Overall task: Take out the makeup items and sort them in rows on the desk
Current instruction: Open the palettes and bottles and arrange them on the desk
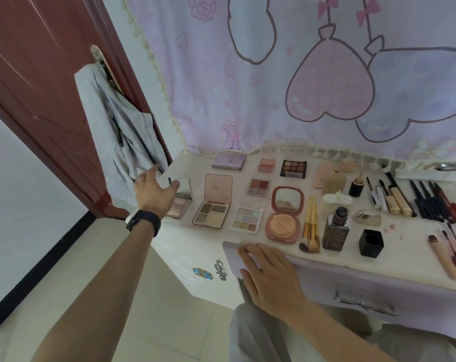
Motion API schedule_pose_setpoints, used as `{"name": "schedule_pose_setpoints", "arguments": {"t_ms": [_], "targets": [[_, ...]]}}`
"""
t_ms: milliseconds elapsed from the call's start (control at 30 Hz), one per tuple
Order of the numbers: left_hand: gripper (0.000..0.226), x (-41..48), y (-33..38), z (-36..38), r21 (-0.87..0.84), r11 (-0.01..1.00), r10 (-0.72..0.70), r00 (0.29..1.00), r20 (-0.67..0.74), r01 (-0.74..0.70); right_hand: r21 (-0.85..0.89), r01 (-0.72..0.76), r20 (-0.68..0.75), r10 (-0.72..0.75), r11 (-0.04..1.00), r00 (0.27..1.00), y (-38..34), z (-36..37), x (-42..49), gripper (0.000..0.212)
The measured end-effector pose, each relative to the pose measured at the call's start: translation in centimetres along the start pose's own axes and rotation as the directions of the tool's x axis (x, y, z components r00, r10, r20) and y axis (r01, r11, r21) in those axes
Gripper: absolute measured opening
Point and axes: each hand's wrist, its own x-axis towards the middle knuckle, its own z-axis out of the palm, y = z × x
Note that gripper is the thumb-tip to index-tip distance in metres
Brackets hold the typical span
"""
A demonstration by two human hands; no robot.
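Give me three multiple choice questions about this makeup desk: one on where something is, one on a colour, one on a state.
1. The right hand lies:
A on the lavender drawer front
B raised in the air
C on the person's knee

2. The square cap right of the foundation bottle is:
A gold
B pink
C black

3. The round pink compact is:
A shut
B open, mirror up
C face down

Answers:
1 A, its fingers lie flat over the drawer's top edge.
2 C, it is black all over.
3 B, its lid stands back with the mirror showing.
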Motion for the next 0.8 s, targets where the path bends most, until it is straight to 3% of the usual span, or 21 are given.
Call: {"name": "schedule_pose_setpoints", "arguments": {"t_ms": [167, 367, 467, 600, 667, 700, 800], "targets": [[0.063, 1.3, 4.5, 1.3, 0.065, 0.984, 0.162, 0.986, 0.035, -0.164, -0.030, 0.009, -0.030, -0.010, 1.000, 1.000, 0.3, -0.1, 0.2, 0.039], [0.052, 4.9, 9.5, 5.3, 0.253, 0.915, 0.246, 0.931, 0.270, -0.315, -0.043, 0.045, -0.065, -0.048, 0.998, 0.997, 0.7, -0.1, 0.9, 0.038], [0.050, 6.8, 11.4, 8.2, 0.342, 0.875, 0.165, 0.877, 0.452, -0.342, -0.054, 0.110, -0.041, -0.113, 0.992, 0.993, 1.1, -0.4, 1.1, 0.040], [0.076, 8.3, 12.9, 12.1, 0.452, 0.785, 0.019, 0.747, 0.665, -0.423, -0.063, 0.122, -0.062, -0.126, 0.991, 0.990, 1.6, -0.4, 1.0, 0.043], [0.065, 9.3, 12.6, 13.9, 0.442, 0.763, -0.002, 0.682, 0.731, -0.472, -0.056, 0.115, -0.060, -0.118, 0.992, 0.991, 1.5, -0.3, 1.0, 0.043], [0.064, 9.8, 12.3, 14.6, 0.448, 0.754, -0.014, 0.669, 0.743, -0.481, -0.054, 0.116, -0.056, -0.119, 0.992, 0.991, 1.5, -0.1, 1.0, 0.043], [0.070, 10.2, 11.4, 15.9, 0.464, 0.793, -0.023, 0.743, 0.669, -0.395, -0.052, 0.115, -0.059, -0.118, 0.992, 0.991, 1.6, 0.2, 1.0, 0.043]]}}
